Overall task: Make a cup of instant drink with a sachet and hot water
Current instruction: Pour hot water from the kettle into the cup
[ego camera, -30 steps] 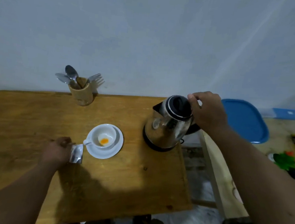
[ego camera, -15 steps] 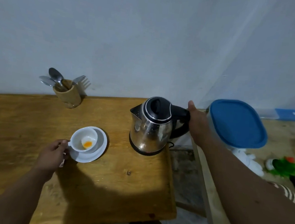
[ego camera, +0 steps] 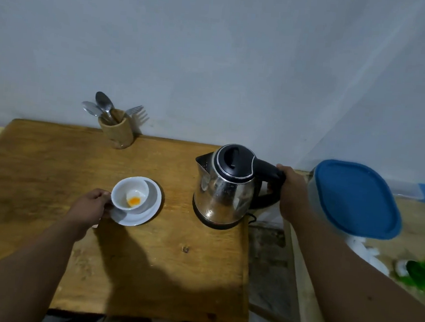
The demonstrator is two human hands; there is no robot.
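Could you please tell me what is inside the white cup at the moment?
The white cup, tilted on its saucer by the left hand, holds a small heap of orange powder and no liquid. The near inner wall is hidden.

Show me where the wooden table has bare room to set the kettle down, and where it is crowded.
Free: the near strip of the table below the saucer and kettle, and the left stretch beside the utensil holder. Crowded: the middle band, where the left hand holds the cup and the right hand grips the kettle handle.
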